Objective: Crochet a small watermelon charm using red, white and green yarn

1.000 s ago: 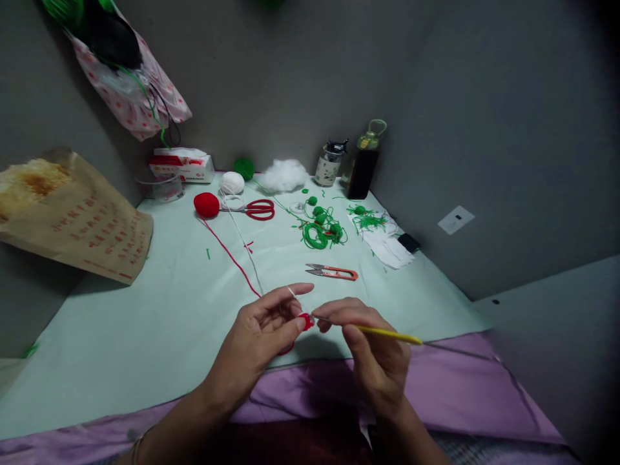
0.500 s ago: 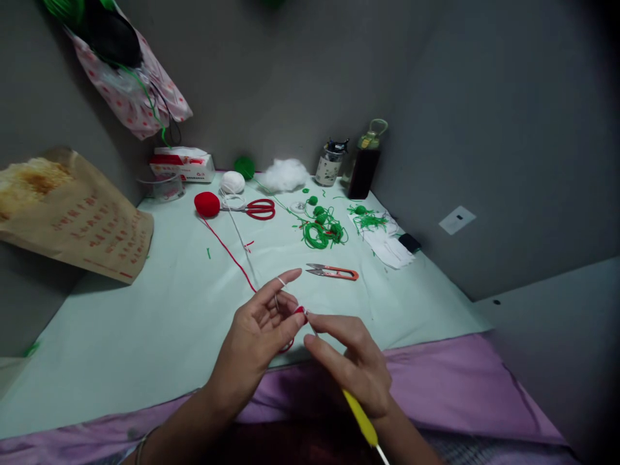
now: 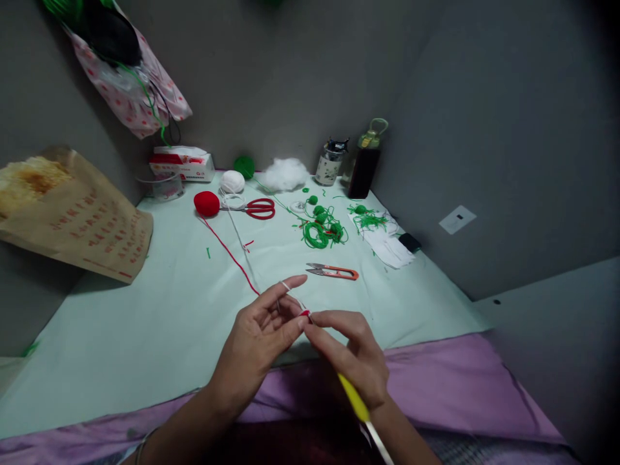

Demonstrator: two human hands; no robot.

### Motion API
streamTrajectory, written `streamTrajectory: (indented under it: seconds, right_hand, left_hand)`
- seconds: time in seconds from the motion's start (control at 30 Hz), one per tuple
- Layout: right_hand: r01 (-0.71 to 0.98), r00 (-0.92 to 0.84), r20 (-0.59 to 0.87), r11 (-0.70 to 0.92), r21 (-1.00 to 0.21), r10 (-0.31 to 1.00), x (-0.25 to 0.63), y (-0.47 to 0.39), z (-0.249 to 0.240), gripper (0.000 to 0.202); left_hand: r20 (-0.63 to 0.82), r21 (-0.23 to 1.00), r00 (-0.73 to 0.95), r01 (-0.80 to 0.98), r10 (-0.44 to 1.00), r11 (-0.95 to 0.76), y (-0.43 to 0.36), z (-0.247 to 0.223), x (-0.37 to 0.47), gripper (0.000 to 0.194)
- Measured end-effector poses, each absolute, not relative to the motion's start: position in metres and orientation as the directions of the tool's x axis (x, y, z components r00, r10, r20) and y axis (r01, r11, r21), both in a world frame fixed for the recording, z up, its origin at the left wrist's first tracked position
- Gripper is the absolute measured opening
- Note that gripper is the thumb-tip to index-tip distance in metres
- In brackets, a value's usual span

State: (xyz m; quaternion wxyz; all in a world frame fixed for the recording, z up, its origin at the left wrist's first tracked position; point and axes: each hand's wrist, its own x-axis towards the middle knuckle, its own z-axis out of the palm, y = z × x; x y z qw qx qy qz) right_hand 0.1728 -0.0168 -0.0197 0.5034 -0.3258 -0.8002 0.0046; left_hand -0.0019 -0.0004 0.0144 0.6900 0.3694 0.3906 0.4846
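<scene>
Compared with one second ago, the yellow-handled hook [image 3: 353, 397] has swung round: its handle, which pointed off to the right, now slants down toward the person's lap, and the right hand [image 3: 356, 361] has turned with it. The left hand [image 3: 256, 332] has stayed in nearly the same place above the near part of the counter [image 3: 159, 323]. Between the two hands sits a small red and white piece [image 3: 305, 313], pinched by the left thumb and fingers; much of it is hidden, so its shape is hard to tell. The right fingers are closed on the hook near its thin end, which meets the piece, though the very tip cannot be made out. White yarn [image 3: 237, 227] wraps the raised left index finger and leads back to a white ball [image 3: 232, 181], while red yarn [image 3: 233, 257] runs from a red ball [image 3: 206, 203] to behind the left hand. Just beyond the hands lie orange-handled snips [image 3: 341, 272] — their blades pointing left — and red-handled scissors [image 3: 260, 208] rest beside the red ball. Farther back to the right, small green balls and loose green yarn [image 3: 317, 236] lie in a tangle, with white stuffing [image 3: 285, 175] heaped near the wall.
</scene>
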Motion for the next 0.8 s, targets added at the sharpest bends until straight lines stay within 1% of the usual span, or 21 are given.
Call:
streamTrajectory:
  seconds: [0.07, 0.1, 0.13, 0.2, 0.27, 0.3, 0.33, 0.4, 0.47, 0.53, 0.57, 0.63, 0.67, 0.7, 0.73, 0.8]
  right_hand:
    - [0.545, -0.313, 0.806, 0.79, -0.281, 0.503, 0.173, -0.016, -0.021, 0.061]
    - [0.53, -0.319, 0.801, 0.796, -0.292, 0.507, 0.173, -0.016, -0.02, 0.061]
    - [0.497, -0.309, 0.79, 0.798, -0.341, 0.529, 0.173, -0.016, -0.02, 0.057]
    - [0.392, -0.214, 0.752, 0.76, -0.519, 0.624, 0.172, -0.015, -0.016, 0.042]
    - [0.237, -0.058, 0.659, 0.651, -0.721, 0.75, 0.171, -0.014, -0.01, 0.029]
    - [0.147, 0.001, 0.609, 0.602, -0.784, 0.793, 0.17, -0.013, -0.007, 0.026]
    - [0.077, 0.026, 0.572, 0.568, -0.819, 0.82, 0.168, -0.012, -0.005, 0.024]
    - [0.034, 0.009, 0.547, 0.546, -0.837, 0.837, 0.164, -0.01, -0.002, 0.021]
    - [0.095, -0.02, 0.566, 0.566, -0.819, 0.824, 0.161, -0.01, -0.003, 0.023]
    - [0.193, -0.025, 0.603, 0.596, -0.78, 0.797, 0.159, -0.011, -0.006, 0.029]
    - [0.254, -0.036, 0.625, 0.612, -0.749, 0.78, 0.16, -0.012, -0.009, 0.032]
    - [0.375, -0.093, 0.693, 0.669, -0.641, 0.715, 0.161, -0.014, -0.014, 0.039]
    - [0.419, -0.123, 0.718, 0.691, -0.589, 0.686, 0.163, -0.014, -0.015, 0.041]
    - [0.438, -0.136, 0.728, 0.7, -0.564, 0.672, 0.164, -0.015, -0.016, 0.042]
    - [0.428, -0.118, 0.725, 0.693, -0.58, 0.679, 0.165, -0.014, -0.016, 0.04]
    - [0.32, 0.006, 0.664, 0.628, -0.71, 0.748, 0.167, -0.013, -0.013, 0.032]
  left_hand:
    - [-0.23, 0.841, 0.273, -0.428, 0.934, 0.332, 0.0, 0.014, -0.003, 0.052]
    - [-0.266, 0.803, 0.31, -0.452, 0.913, 0.388, 0.0, 0.014, -0.004, 0.054]
    - [-0.301, 0.763, 0.348, -0.471, 0.888, 0.443, 0.001, 0.014, -0.005, 0.054]
    - [-0.342, 0.705, 0.394, -0.493, 0.853, 0.51, 0.003, 0.015, -0.008, 0.052]
    - [-0.342, 0.714, 0.373, -0.493, 0.862, 0.497, 0.005, 0.015, -0.01, 0.048]
    - [-0.328, 0.738, 0.346, -0.487, 0.879, 0.467, 0.005, 0.014, -0.01, 0.047]
    - [-0.303, 0.766, 0.324, -0.477, 0.896, 0.432, 0.005, 0.014, -0.01, 0.048]
    - [-0.244, 0.815, 0.307, -0.449, 0.92, 0.366, 0.003, 0.013, -0.008, 0.047]
    - [-0.203, 0.846, 0.315, -0.42, 0.927, 0.328, 0.002, 0.011, -0.005, 0.045]
    - [-0.191, 0.861, 0.3, -0.405, 0.934, 0.306, 0.0, 0.009, -0.002, 0.045]
    - [-0.186, 0.863, 0.281, -0.411, 0.941, 0.294, 0.0, 0.008, 0.0, 0.046]
    - [-0.19, 0.846, 0.248, -0.45, 0.95, 0.287, 0.0, 0.006, 0.002, 0.049]
    - [-0.211, 0.821, 0.26, -0.476, 0.942, 0.315, 0.001, 0.006, 0.002, 0.051]
    - [-0.245, 0.786, 0.288, -0.5, 0.926, 0.364, 0.002, 0.007, 0.002, 0.053]
    - [-0.284, 0.744, 0.323, -0.52, 0.903, 0.421, 0.003, 0.007, 0.001, 0.053]
    - [-0.352, 0.669, 0.375, -0.539, 0.858, 0.511, 0.005, 0.009, -0.001, 0.048]
